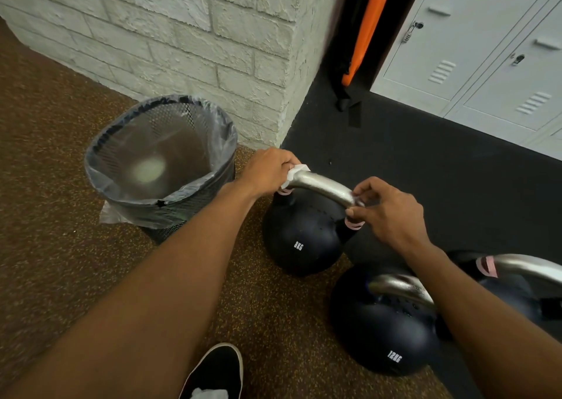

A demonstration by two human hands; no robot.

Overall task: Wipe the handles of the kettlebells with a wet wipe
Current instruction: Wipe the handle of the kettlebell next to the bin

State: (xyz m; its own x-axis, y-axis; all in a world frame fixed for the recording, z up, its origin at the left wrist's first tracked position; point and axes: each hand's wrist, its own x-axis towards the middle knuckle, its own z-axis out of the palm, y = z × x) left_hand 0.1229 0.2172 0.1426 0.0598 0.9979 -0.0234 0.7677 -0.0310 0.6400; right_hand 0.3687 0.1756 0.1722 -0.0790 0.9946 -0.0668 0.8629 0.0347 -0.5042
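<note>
We see 8KG kettlebell [299, 240] on floor, just beside lined bin [194, 199]. Left grip [267, 170] curled round wet wipe [293, 175], pressed on left end of steel handle [322, 185]. Right grip [386, 210] pinches handle's right end, steadying. We judge wiping underway. Next: slide wipe along arch toward right grip, then go to 12KG kettlebell [383, 338].
</note>
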